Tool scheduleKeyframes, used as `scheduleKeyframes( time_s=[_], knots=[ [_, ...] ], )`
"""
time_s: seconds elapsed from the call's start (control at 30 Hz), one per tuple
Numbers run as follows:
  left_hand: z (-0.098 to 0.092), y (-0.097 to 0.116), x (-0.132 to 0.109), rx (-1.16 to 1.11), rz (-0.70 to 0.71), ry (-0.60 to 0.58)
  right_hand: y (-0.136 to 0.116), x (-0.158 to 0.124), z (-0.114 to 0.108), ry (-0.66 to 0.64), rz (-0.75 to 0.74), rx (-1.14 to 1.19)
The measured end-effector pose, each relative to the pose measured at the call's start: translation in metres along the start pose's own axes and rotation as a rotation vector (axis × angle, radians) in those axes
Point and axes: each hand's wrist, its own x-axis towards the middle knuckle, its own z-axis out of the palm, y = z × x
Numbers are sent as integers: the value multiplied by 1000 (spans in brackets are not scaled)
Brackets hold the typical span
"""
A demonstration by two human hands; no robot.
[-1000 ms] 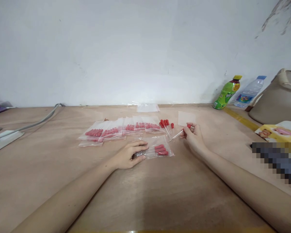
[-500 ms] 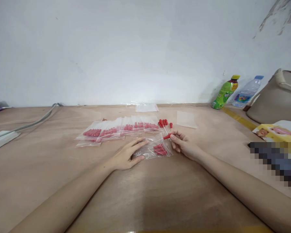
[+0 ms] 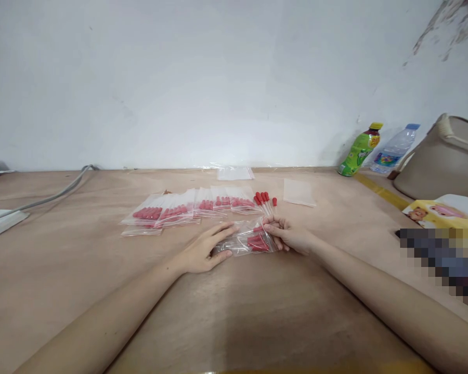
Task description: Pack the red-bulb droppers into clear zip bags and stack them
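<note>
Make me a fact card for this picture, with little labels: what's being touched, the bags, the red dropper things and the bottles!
Left grip: fingers spread, resting on the left end of the clear bag
Right grip: at that bag's right end, fingertips beside a red bulb; exact hold unclear
Clear bag: lying flat, several red bulbs inside
Loose droppers: bunched beyond the right grip, red bulbs pointing toward the wall
Filled bags: overlapping row, behind and left
Bottles: green and clear, near the wall, right

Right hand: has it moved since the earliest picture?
Yes. Judged against the green bottle, the right hand has moved left and nearer the wearer; it is now at the right end of the clear bag.
</note>
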Motion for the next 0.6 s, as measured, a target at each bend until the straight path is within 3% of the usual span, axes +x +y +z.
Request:
scheduleKeyframes(
  time_s=[0.17, 0.3, 0.37, 0.47, 0.53, 0.6],
  knots=[
    [1, -1, 1, 5, 12, 4, 3, 0, 5, 168, -9, -27],
    [3, -4, 1, 0, 24, -2, 2, -1, 4, 204, -10, -72],
    [3, -5, 0, -2, 20, -9, -2, 2, -4, 285, -66, -184],
    [4, -6, 0, 2, 10, -13, -8, 13, -26, 558, -199, -477],
    [4, -7, -1, 11, 5, -11, -11, 25, -43, 683, -187, -669],
    [4, -7, -1, 19, 8, -17, -11, 38, -54, 708, -118, -799]
  ],
)
